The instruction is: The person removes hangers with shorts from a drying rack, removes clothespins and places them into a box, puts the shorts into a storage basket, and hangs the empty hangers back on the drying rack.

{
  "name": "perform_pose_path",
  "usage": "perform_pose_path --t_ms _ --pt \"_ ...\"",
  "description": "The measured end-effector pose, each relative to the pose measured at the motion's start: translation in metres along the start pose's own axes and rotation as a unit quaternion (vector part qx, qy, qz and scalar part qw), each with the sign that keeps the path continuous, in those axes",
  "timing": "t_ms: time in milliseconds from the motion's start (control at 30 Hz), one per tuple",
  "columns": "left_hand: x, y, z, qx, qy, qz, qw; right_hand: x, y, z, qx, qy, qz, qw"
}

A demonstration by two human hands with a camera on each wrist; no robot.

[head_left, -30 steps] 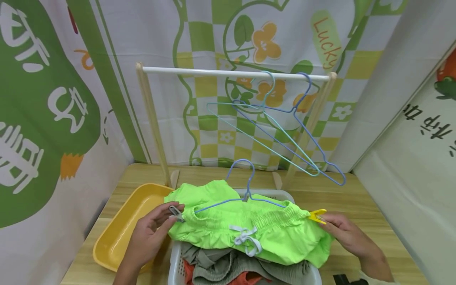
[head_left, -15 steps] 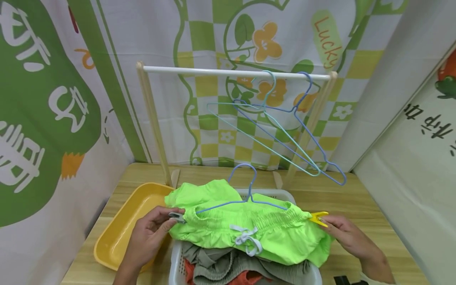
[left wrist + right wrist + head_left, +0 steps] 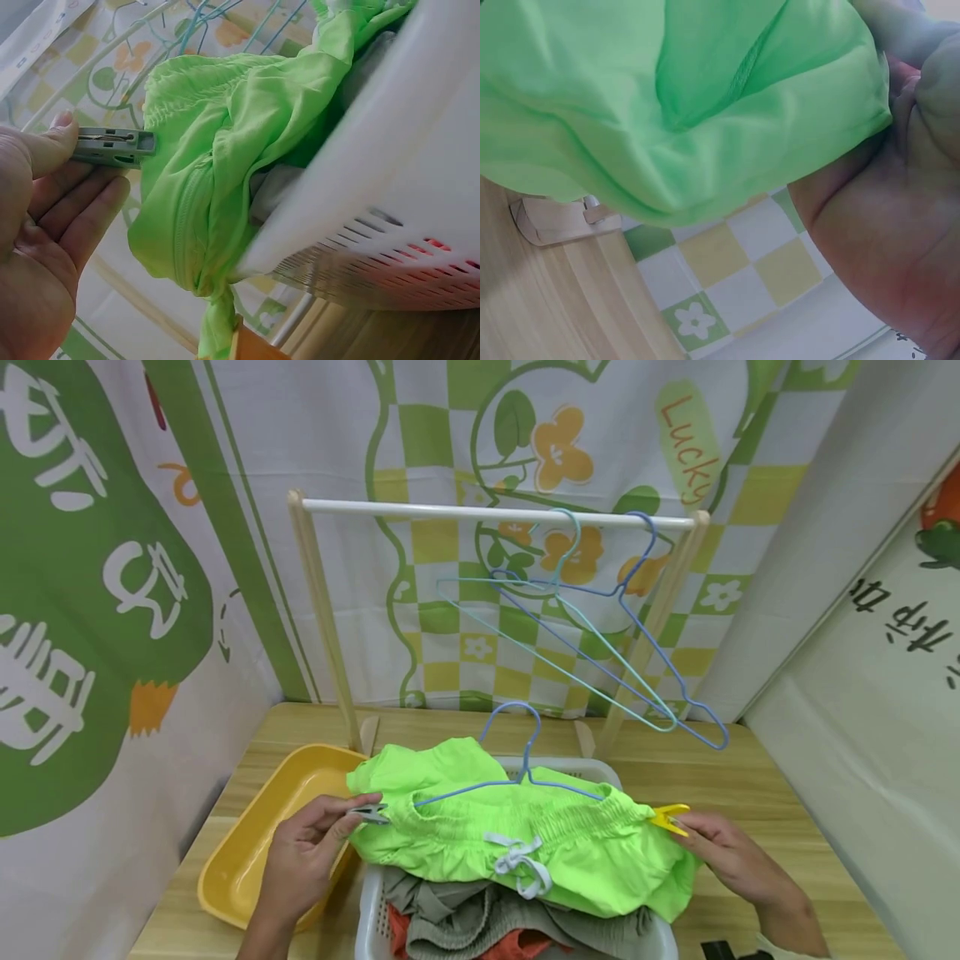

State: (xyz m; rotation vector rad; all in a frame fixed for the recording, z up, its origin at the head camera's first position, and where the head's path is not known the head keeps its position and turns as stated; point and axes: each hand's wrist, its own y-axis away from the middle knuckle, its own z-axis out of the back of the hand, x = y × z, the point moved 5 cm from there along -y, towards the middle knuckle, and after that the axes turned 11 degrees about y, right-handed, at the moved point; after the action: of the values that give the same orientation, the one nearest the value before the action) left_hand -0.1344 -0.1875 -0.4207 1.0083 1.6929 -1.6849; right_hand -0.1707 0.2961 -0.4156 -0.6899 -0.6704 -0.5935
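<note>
Bright green shorts (image 3: 585,868) with a white drawstring lie over a light grey basket (image 3: 369,902). A blue hanger (image 3: 527,767) sits inside their waistband, its hook standing up. My left hand (image 3: 298,856) pinches a grey clothespin (image 3: 370,813) between thumb and fingers at the waistband's left end. In the left wrist view, the clothespin's tip meets the green fabric. At the right end, my right hand (image 3: 738,864) pinches a yellow clothespin (image 3: 670,819), whose tip is on the waistband. Green cloth hides that clothespin in the right wrist view.
Behind the basket stands a rack with a white rail (image 3: 450,512). From it hang a mint hanger (image 3: 495,632) and another blue hanger (image 3: 663,652). An orange-yellow tray (image 3: 225,852) is at the left. Grey-green clothes (image 3: 480,918) and red ones fill the basket.
My left hand has turned the grey clothespin and shifted slightly left with it. The blue hanger in the shorts has dipped a little. My right hand stays nearly still on the yellow clothespin.
</note>
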Motion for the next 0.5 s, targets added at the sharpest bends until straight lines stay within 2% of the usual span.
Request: perform_pose_path --t_ms 100,167,333,500 --pt "-0.005 0.000 0.006 -0.014 0.011 -0.029 0.9994 0.000 0.000 0.000 0.001 0.000 0.002 1.000" --pt "-0.007 0.001 0.012 -0.024 0.005 -0.028 0.9993 0.000 -0.001 0.000 0.002 -0.001 0.004 1.000" --pt "-0.009 0.008 0.033 -0.052 -0.065 0.016 0.9964 0.000 -0.001 0.000 0.005 -0.001 0.005 1.000" --pt "-0.008 0.016 0.054 -0.073 -0.153 0.058 0.9839 -0.003 0.000 -0.001 0.011 -0.015 0.012 1.000"
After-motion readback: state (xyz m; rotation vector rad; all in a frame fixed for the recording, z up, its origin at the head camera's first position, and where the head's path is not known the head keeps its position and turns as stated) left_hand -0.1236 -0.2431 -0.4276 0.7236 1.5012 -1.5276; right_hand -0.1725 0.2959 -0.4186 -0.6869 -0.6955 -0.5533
